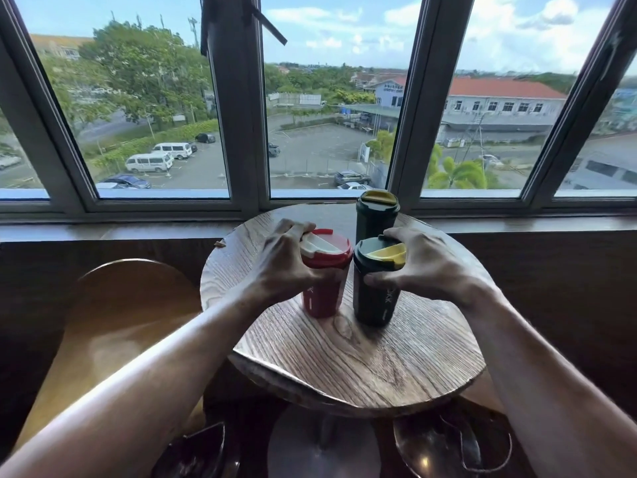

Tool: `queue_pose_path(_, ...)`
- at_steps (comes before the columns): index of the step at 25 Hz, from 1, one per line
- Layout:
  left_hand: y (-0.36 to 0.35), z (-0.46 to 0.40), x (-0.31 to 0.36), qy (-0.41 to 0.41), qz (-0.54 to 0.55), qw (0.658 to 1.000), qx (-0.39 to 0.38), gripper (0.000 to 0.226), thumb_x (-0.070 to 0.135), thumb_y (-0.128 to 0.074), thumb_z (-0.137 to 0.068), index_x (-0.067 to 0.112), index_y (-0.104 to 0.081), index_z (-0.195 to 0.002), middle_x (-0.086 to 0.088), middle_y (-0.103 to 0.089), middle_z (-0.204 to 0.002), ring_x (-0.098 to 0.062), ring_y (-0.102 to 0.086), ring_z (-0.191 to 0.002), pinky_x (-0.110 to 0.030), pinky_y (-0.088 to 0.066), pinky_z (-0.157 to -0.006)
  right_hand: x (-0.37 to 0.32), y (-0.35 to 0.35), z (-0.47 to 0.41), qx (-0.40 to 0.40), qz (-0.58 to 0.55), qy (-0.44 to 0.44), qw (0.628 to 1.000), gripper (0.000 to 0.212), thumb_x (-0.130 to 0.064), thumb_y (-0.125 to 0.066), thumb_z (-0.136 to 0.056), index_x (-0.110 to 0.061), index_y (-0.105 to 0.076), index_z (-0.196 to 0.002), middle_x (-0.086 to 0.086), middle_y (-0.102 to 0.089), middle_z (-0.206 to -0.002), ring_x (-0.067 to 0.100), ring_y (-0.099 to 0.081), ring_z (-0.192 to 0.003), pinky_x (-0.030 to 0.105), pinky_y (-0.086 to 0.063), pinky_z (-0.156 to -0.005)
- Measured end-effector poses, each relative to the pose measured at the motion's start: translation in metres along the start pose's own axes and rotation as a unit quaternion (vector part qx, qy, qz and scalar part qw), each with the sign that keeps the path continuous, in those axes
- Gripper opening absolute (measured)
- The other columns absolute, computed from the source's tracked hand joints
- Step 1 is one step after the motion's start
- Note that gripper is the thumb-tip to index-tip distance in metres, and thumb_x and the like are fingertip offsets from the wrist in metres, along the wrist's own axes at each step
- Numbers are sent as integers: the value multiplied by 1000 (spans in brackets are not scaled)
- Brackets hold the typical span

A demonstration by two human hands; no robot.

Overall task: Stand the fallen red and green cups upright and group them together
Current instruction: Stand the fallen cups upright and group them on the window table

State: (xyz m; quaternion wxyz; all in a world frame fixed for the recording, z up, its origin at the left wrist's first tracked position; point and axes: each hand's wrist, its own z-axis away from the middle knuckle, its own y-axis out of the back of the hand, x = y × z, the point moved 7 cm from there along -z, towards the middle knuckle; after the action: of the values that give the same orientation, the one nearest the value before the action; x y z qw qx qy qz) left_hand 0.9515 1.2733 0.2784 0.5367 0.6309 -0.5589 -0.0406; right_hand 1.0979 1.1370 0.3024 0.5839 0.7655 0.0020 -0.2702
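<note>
A red cup (324,270) with a white flip lid stands upright near the middle of the round wooden table (344,357). My left hand (286,263) is wrapped around its upper part. Right beside it stands a dark green cup (375,298) with a yellow lid, and my right hand (424,263) grips it near the rim. The two cups stand a small gap apart. A second dark green cup (376,215) with a yellow lid stands upright just behind them, near the table's far edge.
A window sill (138,229) and a large window run directly behind the table. A curved wooden chair back (127,322) is at the left. Below the table are its pedestal base (324,446) and dark stool seats (451,443).
</note>
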Motion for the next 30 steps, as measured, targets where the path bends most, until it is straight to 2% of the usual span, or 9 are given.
queue_pose_path(5, -2, 2, -1, -12, 8, 1000, -15, 102, 62, -80, -52, 14, -47, -136, -4, -51, -129, -18, -49, -115, -23, -32, -92, -6, 1, 7, 7, 27, -11, 1000, 88, -47, -82, -66, -14, -46, -139, 2, -59, -126, 8, -46, -95, 0, -32, -61)
queue_pose_path(9, -5, 0, -2, -17, 14, 1000, -16, 101, 65, -78, -55, 14, -46, -137, -4, -49, -129, -13, -46, -111, -23, -33, -92, 0, -1, 7, 17, 0, -28, 999, 89, -49, -81, -67, -17, -43, -141, 3, -58, -131, 9, -48, -100, 19, -34, -82)
queue_pose_path(14, 0, -7, 2, -29, 15, 999, -1, 103, 79, -62, -58, 18, -44, -139, -1, -49, -133, -13, -51, -114, -26, -38, -92, 6, -7, -2, -29, -11, -13, 999, 105, -71, -67, -64, -22, -30, -149, 3, -39, -151, 20, -38, -134, 33, -30, -105)
queue_pose_path(19, 15, -21, 15, -24, 26, 999, -14, 104, 80, -55, -57, 21, -40, -142, 2, -52, -132, -10, -53, -108, -24, -38, -84, 21, 35, -49, 62, -61, 1, 996, 77, -72, -56, -76, -26, -48, -137, 1, -52, -139, 12, -49, -113, 28, -34, -88)
queue_pose_path(21, 12, -22, 17, -21, 13, 998, -51, 107, 79, -57, -56, 19, -38, -143, 1, -51, -138, -12, -52, -114, -23, -36, -88, 39, 37, -85, 80, -37, -25, 996, 73, -68, -56, -80, -22, -47, -137, 7, -51, -137, 21, -49, -119, 31, -37, -89)
queue_pose_path(24, 6, -22, 15, -24, -52, 994, -98, 98, 69, -69, -65, 17, -40, -143, 2, -47, -144, -10, -46, -126, -9, -28, -90, 60, 20, -130, 26, 11, -73, 997, 80, -68, -56, -78, -23, -41, -141, 11, -47, -140, 28, -46, -125, 37, -39, -98)
queue_pose_path(26, 8, -23, 14, -36, -74, 991, -101, 85, 63, -69, -70, 18, -47, -139, 3, -54, -139, -2, -49, -115, 7, -23, -78, 63, 12, -153, 12, 15, -91, 996, 83, -68, -56, -77, -25, -36, -146, 11, -43, -145, 30, -40, -132, 39, -36, -105)
queue_pose_path(28, 9, -26, 16, -55, -83, 989, -105, 81, 65, -67, -69, 20, -53, -135, 7, -59, -132, 4, -48, -102, 9, -26, -71, 63, 8, -169, 2, 22, -109, 994, 84, -69, -55, -78, -25, -35, -147, 11, -41, -149, 31, -36, -136, 39, -33, -108)
queue_pose_path(30, 8, -29, 15, -64, -77, 988, -114, 80, 67, -67, -68, 21, -54, -132, 8, -61, -127, 1, -53, -102, 1, -32, -74, 65, 2, -178, -19, 38, -145, 989, 84, -73, -56, -74, -19, -47, -139, 11, -47, -143, 31, -42, -130, 41, -42, -102)
